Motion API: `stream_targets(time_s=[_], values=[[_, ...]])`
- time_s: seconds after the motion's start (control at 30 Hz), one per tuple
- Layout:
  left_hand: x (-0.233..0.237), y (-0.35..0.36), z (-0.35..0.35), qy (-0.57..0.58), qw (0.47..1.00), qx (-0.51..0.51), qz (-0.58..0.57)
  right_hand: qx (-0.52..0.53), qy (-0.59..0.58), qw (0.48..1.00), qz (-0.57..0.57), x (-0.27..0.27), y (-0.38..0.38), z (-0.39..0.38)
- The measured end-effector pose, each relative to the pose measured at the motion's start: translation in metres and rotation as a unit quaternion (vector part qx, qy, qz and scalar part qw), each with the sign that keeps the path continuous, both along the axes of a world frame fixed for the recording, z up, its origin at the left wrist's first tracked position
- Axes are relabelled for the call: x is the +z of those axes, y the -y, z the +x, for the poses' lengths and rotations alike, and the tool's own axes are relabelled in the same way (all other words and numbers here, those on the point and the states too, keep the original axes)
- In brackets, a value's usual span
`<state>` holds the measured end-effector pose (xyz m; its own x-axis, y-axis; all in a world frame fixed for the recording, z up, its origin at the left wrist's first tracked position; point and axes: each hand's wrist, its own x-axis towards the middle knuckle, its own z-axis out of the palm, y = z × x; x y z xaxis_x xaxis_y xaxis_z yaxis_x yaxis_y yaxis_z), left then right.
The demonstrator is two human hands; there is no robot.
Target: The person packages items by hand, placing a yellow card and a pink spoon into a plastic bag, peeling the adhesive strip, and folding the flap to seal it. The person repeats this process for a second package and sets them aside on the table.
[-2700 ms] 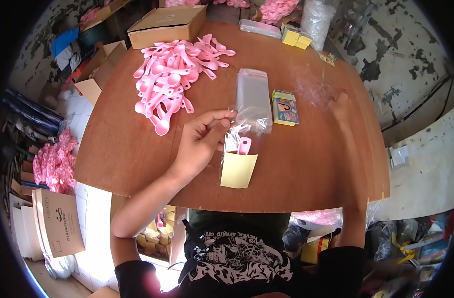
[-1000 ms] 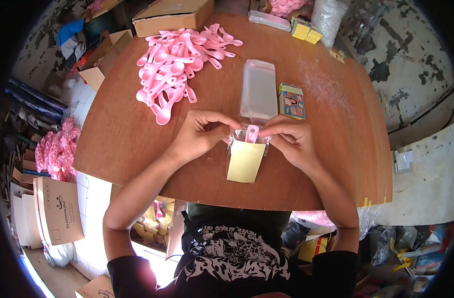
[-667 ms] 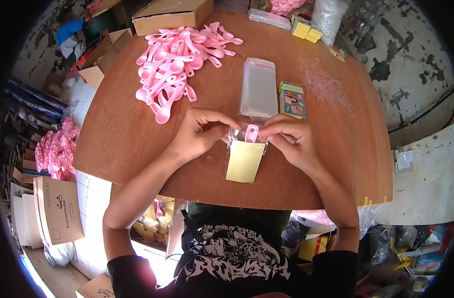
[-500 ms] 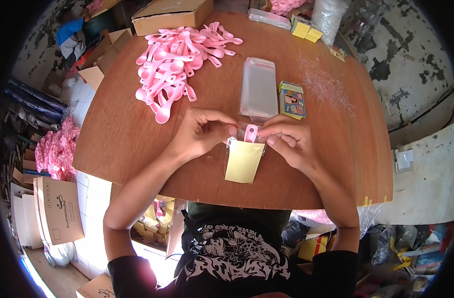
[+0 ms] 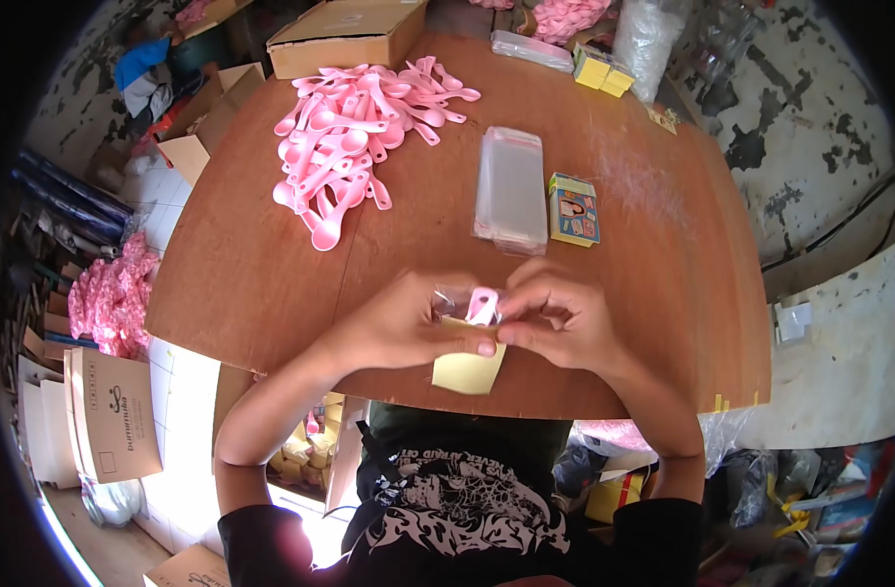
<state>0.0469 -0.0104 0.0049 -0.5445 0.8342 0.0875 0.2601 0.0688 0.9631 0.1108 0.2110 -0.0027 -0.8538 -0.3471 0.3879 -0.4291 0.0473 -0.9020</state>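
My left hand [image 5: 400, 323] is closed on a clear plastic bag that holds a yellow card [image 5: 467, 372] and a pink spoon [image 5: 482, 305], its thumb across the front. At the bag's upper right, my right hand [image 5: 560, 318] pinches the clear plastic beside the spoon's handle. Only the holed end of the handle shows above the card. Beyond my hands lies a stack of clear plastic bags [image 5: 511, 186], with a stack of printed cards [image 5: 573, 210] just right of it. A heap of pink spoons [image 5: 354, 127] covers the table's far left.
A closed cardboard box [image 5: 344, 37] stands at the table's far edge. Yellow card stacks [image 5: 602, 72] and a plastic roll [image 5: 650, 44] are at the back right. Clear plastic strips [image 5: 643, 181] lie on the right. A person [image 5: 144, 78] is at the far left.
Both hands and the bag have come nearer my body. My left hand has shifted its thumb onto the bag's front, and the bag's top now tilts and bends. The view has shifted slightly.
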Motion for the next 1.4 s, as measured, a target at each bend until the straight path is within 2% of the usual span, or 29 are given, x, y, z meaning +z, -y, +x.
stream_targets(time_s=[0.03, 0.07, 0.1, 0.13, 0.17, 0.2, 0.23, 0.3, 0.33, 0.37, 0.4, 0.43, 0.5, 0.53, 0.57, 0.63, 0.67, 0.7, 0.77, 0.8, 0.87, 0.97, 1.1, 1.17, 1.3, 1.37, 1.4], values=[[0.005, 0.004, 0.010, -0.007, 1.000, -0.008, 0.005, 0.044, 0.009, 0.999, -0.008, 0.005, -0.001, 0.003], [0.012, 0.012, 0.024, 0.049, 0.998, -0.012, -0.022, 0.067, 0.041, 0.996, -0.044, 0.010, 0.000, 0.007], [0.001, 0.020, 0.032, -0.024, 0.998, -0.037, 0.054, 0.066, 0.040, 0.996, -0.043, 0.014, -0.003, 0.005], [0.003, 0.036, 0.040, -0.033, 0.994, -0.100, -0.037, 0.066, 0.026, 0.997, -0.004, 0.017, -0.007, 0.004], [-0.013, 0.048, 0.050, -0.086, 0.987, -0.128, 0.038, 0.065, 0.013, 0.997, 0.033, 0.020, -0.011, 0.003], [-0.014, 0.065, 0.062, 0.010, 0.988, -0.150, -0.022, 0.011, -0.012, 0.992, 0.122, 0.025, -0.013, 0.002], [-0.015, 0.081, 0.066, -0.015, 0.981, -0.177, -0.076, -0.041, -0.020, 0.984, 0.171, 0.029, -0.013, 0.000], [-0.041, 0.117, 0.073, 0.025, 0.978, -0.144, -0.149, -0.110, -0.033, 0.961, 0.251, 0.026, -0.022, -0.010], [-0.055, 0.138, 0.076, 0.004, 0.977, -0.070, -0.200, -0.137, -0.059, 0.944, 0.296, 0.023, -0.028, -0.017], [-0.067, 0.157, 0.078, -0.017, 0.969, 0.005, -0.248, -0.137, -0.058, 0.944, 0.294, 0.020, -0.033, -0.025], [-0.074, 0.171, 0.079, -0.057, 0.950, 0.074, -0.299, -0.157, -0.105, 0.927, 0.325, 0.017, -0.038, -0.033], [-0.080, 0.185, 0.081, -0.096, 0.922, 0.142, -0.348, -0.175, -0.153, 0.905, 0.355, 0.014, -0.041, -0.042], [-0.119, 0.227, 0.093, -0.091, 0.837, 0.208, -0.497, -0.177, -0.177, 0.894, 0.372, 0.009, -0.047, -0.062], [-0.124, 0.238, 0.104, -0.197, 0.799, 0.181, -0.538, -0.178, -0.183, 0.878, 0.404, 0.007, -0.048, -0.070], [-0.114, 0.231, 0.100, -0.199, 0.799, 0.181, -0.538, -0.179, -0.189, 0.861, 0.436, 0.006, -0.049, -0.078], [-0.094, 0.207, 0.095, 0.004, 0.864, 0.112, -0.490, -0.182, -0.208, 0.845, 0.457, 0.009, -0.047, -0.090], [-0.094, 0.196, 0.094, 0.021, 0.902, 0.078, -0.424, -0.168, -0.134, 0.851, 0.478, 0.013, -0.044, -0.093], [-0.085, 0.184, 0.094, 0.020, 0.902, 0.081, -0.423, -0.153, -0.060, 0.852, 0.496, 0.016, -0.043, -0.096], [-0.042, 0.146, 0.089, 0.035, 0.928, -0.079, -0.364, -0.150, -0.065, 0.849, 0.502, 0.015, -0.043, -0.102], [-0.034, 0.136, 0.085, 0.035, 0.928, -0.078, -0.362, -0.148, -0.068, 0.846, 0.507, 0.014, -0.044, -0.104], [-0.021, 0.118, 0.078, -0.052, 0.953, -0.218, -0.202, -0.146, -0.093, 0.852, 0.494, 0.008, -0.049, -0.104], [0.017, 0.088, 0.063, -0.095, 0.948, -0.270, -0.140, -0.141, -0.118, 0.861, 0.475, 0.012, -0.051, -0.101], [0.027, 0.056, 0.047, -0.194, 0.955, -0.218, -0.047, -0.136, -0.131, 0.863, 0.469, 0.011, -0.056, -0.099], [0.031, 0.042, 0.037, -0.296, 0.945, -0.122, -0.069, -0.139, -0.134, 0.863, 0.468, 0.009, -0.058, -0.098], [0.035, 0.022, 0.010, -0.303, 0.944, -0.065, -0.114, -0.172, -0.160, 0.868, 0.438, 0.012, -0.054, -0.094], [0.034, 0.014, -0.002, -0.401, 0.901, 0.004, -0.163, -0.188, -0.197, 0.851, 0.449, 0.015, -0.050, -0.088], [0.029, 0.008, -0.005, -0.409, 0.891, 0.069, -0.185, -0.203, -0.232, 0.833, 0.460, 0.016, -0.047, -0.082]])
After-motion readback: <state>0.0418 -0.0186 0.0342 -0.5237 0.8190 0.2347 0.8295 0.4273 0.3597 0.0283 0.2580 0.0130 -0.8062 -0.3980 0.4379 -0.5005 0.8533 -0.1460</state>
